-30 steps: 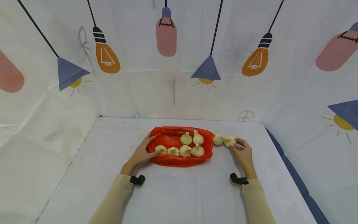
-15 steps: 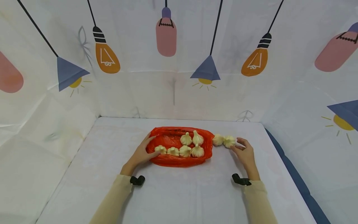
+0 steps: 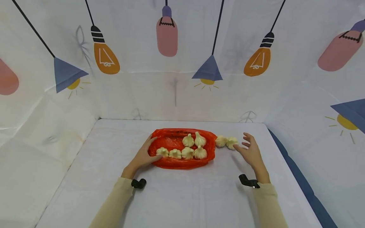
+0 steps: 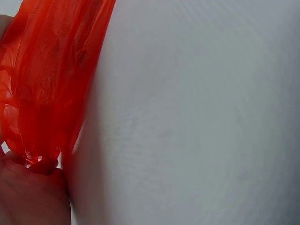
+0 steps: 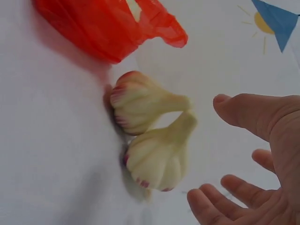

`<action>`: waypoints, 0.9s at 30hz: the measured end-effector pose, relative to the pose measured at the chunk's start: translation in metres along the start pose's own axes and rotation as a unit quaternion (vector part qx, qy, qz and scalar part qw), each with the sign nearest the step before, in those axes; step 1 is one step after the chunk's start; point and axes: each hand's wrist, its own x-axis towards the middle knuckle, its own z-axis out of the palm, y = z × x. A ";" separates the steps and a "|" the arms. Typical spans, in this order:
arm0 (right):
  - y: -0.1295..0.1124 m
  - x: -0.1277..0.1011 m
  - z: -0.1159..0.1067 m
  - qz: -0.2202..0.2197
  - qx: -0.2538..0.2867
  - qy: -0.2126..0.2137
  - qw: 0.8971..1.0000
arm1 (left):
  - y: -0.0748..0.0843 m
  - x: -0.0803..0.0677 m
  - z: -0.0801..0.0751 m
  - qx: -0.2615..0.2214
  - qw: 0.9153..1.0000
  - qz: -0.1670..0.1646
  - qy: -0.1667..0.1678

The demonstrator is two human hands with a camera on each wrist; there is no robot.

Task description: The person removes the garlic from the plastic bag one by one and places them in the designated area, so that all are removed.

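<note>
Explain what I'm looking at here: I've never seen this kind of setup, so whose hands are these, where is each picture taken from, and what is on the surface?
No machine here: a person works with bare hands, wearing one camera on the head and one on each wrist. The head view looks down at a white-covered table. On it lies a red plastic bag with six garlic bulbs resting on it; two more bulbs lie just right of it. The left hand pinches the bag's left edge, seen close up in the left wrist view. The right hand is spread beside the two loose bulbs and holds nothing; the right wrist view shows those bulbs with the fingers apart from them.
</note>
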 end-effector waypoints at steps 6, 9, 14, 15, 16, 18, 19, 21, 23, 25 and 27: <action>-0.020 0.002 -0.001 -0.034 -0.014 -0.022 0.999 | 0.001 0.000 -0.002 0.002 1.000 0.000 -0.004; -0.034 0.003 0.002 -0.035 -0.021 -0.047 0.998 | 0.001 0.000 -0.002 0.002 1.000 -0.002 -0.006; -0.053 0.006 0.010 -0.034 -0.014 -0.078 0.996 | 0.000 0.001 -0.002 0.008 1.000 -0.001 -0.010; -0.056 0.007 0.013 -0.035 -0.011 -0.083 0.996 | 0.000 0.002 -0.002 0.007 1.000 -0.001 -0.010; -0.059 0.008 0.015 -0.036 -0.005 -0.088 0.995 | 0.000 0.002 -0.002 0.006 1.000 -0.001 -0.010; -0.064 0.010 0.021 -0.041 -0.001 -0.104 0.994 | 0.000 0.002 -0.002 0.002 1.000 -0.001 -0.010; -0.068 0.011 0.023 -0.044 -0.002 -0.114 0.992 | 0.000 0.002 -0.002 0.001 1.000 0.000 -0.010; -0.073 0.013 0.029 -0.046 -0.002 -0.134 0.990 | 0.000 0.002 -0.002 0.001 1.000 0.000 -0.009; -0.079 0.015 0.035 -0.050 -0.005 -0.152 0.987 | 0.000 0.002 -0.001 0.005 1.000 0.002 -0.010; -0.084 0.017 0.041 -0.054 -0.007 -0.166 0.985 | 0.000 0.002 -0.002 0.009 1.000 0.002 -0.011; -0.088 0.021 0.046 -0.056 -0.010 -0.178 0.982 | 0.000 0.001 -0.002 0.010 1.000 0.001 -0.012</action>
